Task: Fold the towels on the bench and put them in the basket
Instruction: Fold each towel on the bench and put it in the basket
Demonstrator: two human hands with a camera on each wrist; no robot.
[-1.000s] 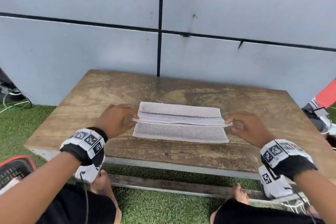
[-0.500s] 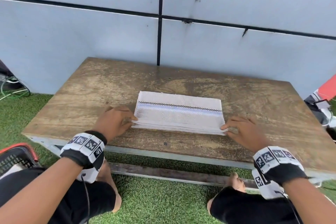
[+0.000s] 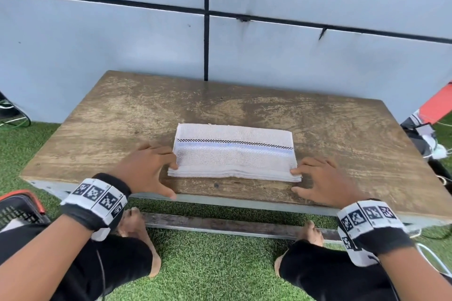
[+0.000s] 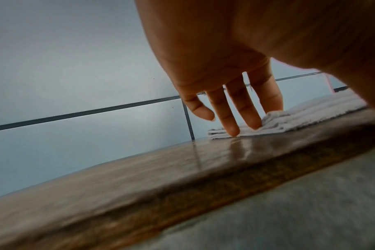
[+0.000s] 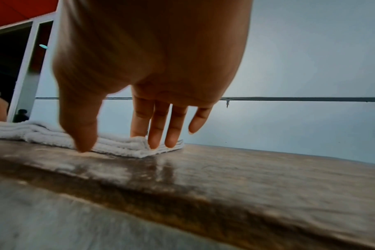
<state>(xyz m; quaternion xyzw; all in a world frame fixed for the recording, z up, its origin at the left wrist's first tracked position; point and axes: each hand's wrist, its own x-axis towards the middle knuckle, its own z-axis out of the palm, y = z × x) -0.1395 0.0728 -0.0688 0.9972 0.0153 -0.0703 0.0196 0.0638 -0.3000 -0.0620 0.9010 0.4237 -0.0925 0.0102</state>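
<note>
A white towel (image 3: 234,154) with a black checked line and a pale blue band lies folded in several layers on the wooden bench (image 3: 122,117). My left hand (image 3: 151,168) sits at its left end with straight, spread fingers (image 4: 231,121) touching the towel (image 4: 289,118) edge. At the towel's right end my right hand (image 3: 318,178) is spread the same way, its fingertips (image 5: 158,133) against the folded corner (image 5: 126,143) and the thumb on the bench. Neither hand holds anything. The basket (image 3: 17,210), black mesh with a red rim, stands on the grass at the lower left.
A pale panelled wall (image 3: 146,39) rises right behind the bench. Green artificial grass (image 3: 208,264) lies below, with my bare feet and knees at the bench's front rail. Cables lie at the far left; a red object and more cables sit at the right edge.
Both hands brought the pinched upper layer toward me onto the lower half, finishing the fold, then let go and spread flat at the towel's two ends.
</note>
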